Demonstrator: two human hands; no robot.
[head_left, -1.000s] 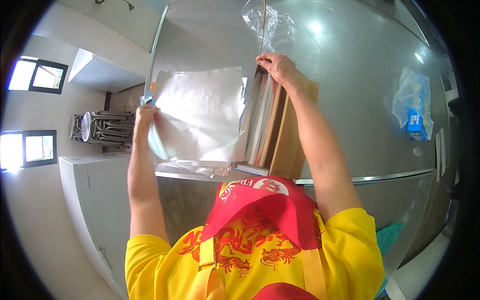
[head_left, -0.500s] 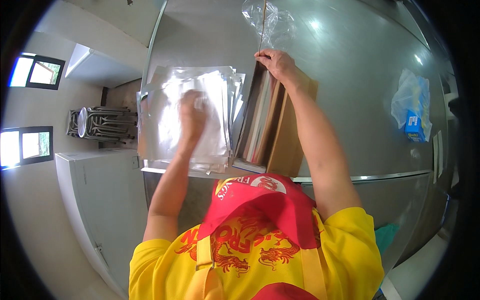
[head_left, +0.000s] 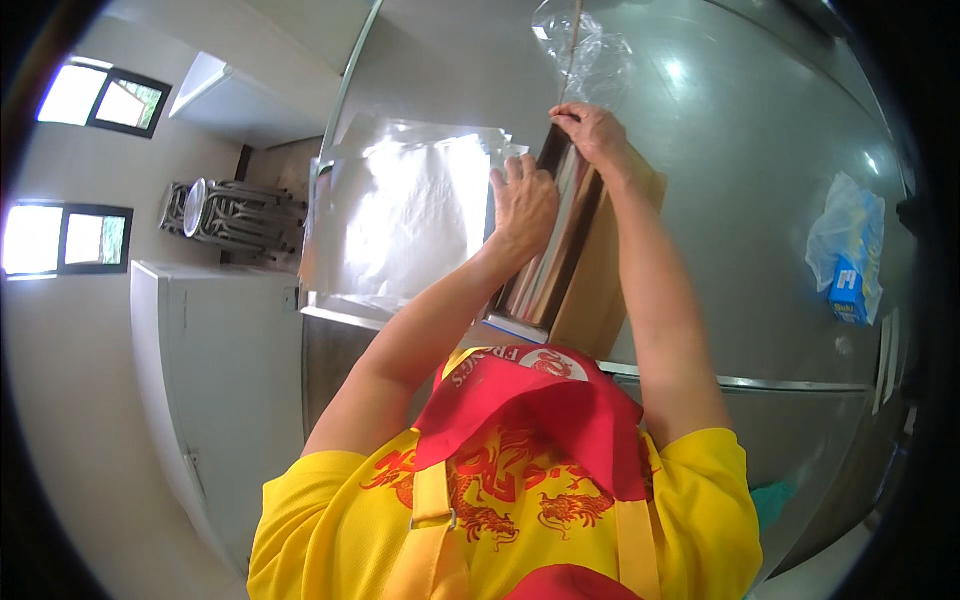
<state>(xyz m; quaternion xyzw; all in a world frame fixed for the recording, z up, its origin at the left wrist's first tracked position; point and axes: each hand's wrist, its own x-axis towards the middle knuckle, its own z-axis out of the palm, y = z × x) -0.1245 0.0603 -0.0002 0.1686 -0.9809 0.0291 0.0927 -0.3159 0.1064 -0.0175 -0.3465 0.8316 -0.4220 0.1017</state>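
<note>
A stack of silvery foil sheets (head_left: 410, 210) lies on the metal table, its edges uneven. To its right is a long, narrow open cardboard box (head_left: 597, 285), with several flat, thin-edged layers (head_left: 548, 250) standing inside. My left hand (head_left: 525, 208) is over the gap between stack and box, fingers apart, fingertips at the stack's right edge; no sheet shows in it. At the box's far end my right hand (head_left: 592, 135) is closed, thumb and fingers pinching its far corner. From there a thin brown strip (head_left: 574, 45) runs away from me.
Crumpled clear plastic (head_left: 595, 60) lies beyond the box. On the right of the metal table (head_left: 740, 220) are a blue box (head_left: 848, 292) and a thin plastic bag (head_left: 840, 225). Stacked metal stools (head_left: 235, 215) and a white cabinet (head_left: 225, 370) stand off to the left.
My left hand has moved right, from above the middle of the foil stack to its right edge beside the box. My right hand keeps its hold at the box's far end. The whole view has shifted slightly.
</note>
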